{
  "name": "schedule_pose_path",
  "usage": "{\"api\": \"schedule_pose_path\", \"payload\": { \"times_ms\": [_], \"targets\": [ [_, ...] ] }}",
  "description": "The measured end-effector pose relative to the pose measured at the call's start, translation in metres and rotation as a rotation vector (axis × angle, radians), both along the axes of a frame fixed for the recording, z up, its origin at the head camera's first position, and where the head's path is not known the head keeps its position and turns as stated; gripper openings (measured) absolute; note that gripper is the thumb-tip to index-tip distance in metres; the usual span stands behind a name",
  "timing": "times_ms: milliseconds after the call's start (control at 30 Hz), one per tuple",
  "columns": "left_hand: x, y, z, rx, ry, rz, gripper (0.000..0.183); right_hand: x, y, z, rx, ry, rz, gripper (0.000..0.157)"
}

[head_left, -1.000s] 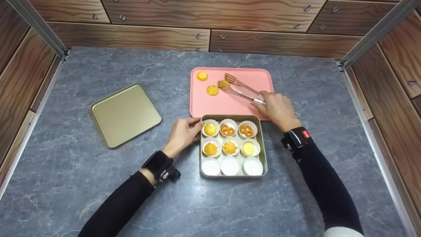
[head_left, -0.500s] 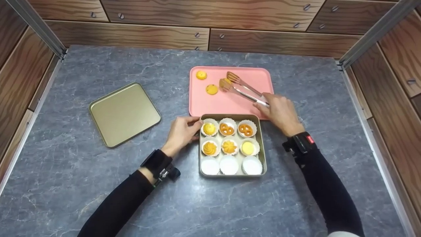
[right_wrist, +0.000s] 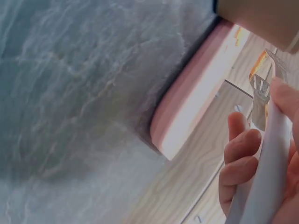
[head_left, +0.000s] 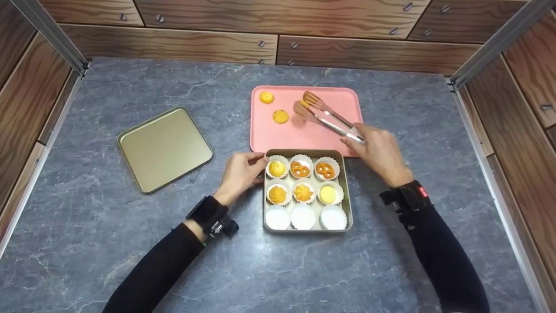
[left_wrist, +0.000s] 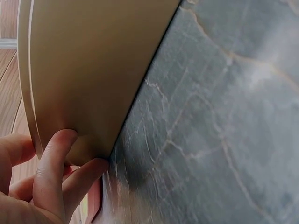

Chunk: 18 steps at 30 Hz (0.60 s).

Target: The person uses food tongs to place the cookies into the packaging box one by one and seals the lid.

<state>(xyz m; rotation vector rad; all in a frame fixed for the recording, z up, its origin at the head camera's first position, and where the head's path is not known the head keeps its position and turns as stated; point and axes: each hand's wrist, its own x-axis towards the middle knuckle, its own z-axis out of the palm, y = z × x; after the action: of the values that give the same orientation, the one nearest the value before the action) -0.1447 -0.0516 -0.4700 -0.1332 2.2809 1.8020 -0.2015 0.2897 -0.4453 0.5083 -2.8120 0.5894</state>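
My left hand (head_left: 239, 174) grips the back left corner of a square gold tin (head_left: 307, 231), its thumb (left_wrist: 55, 163) against the outer wall. White paper cups fill the tin: the back and middle rows hold piped cookies, pretzels (head_left: 325, 170) and a pale yellow round (head_left: 327, 195), while the front cups (head_left: 302, 217) hold nothing. My right hand (head_left: 382, 152) holds metal tongs (head_left: 331, 125) with brown slotted tips over a pink tray (head_left: 282, 140). A yellow cookie (head_left: 304, 104) shows between the tips, mostly hidden by them. A shadow falls on the tray below.
On the tray's left part lie a speckled round cookie (head_left: 280, 116) and a yellow cookie (head_left: 266, 97). A gold lid (head_left: 165, 150) lies on the grey marbled table, left of the tin. Wood-patterned walls (head_left: 173, 43) enclose the back and sides.
The tongs and right hand have shifted a little right and toward me, the cookie between the tips moving along. My left hand stays at the tin's corner.
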Motion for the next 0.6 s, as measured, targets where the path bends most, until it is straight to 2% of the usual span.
{"api": "schedule_pose_path", "payload": {
  "times_ms": [267,400,600],
  "targets": [
    [0.0,0.0,0.002,0.001,-0.019,0.008,0.033,0.017,0.01,0.013,-0.048,0.026,0.03,0.04],
    [0.0,0.0,0.002,0.005,-0.024,0.005,0.033,0.028,0.014,0.015,-0.062,0.006,0.055,0.042],
    [0.001,0.0,0.0,0.002,0.01,0.006,0.032,0.043,0.019,0.02,-0.088,-0.021,0.071,0.044]
  ]
}}
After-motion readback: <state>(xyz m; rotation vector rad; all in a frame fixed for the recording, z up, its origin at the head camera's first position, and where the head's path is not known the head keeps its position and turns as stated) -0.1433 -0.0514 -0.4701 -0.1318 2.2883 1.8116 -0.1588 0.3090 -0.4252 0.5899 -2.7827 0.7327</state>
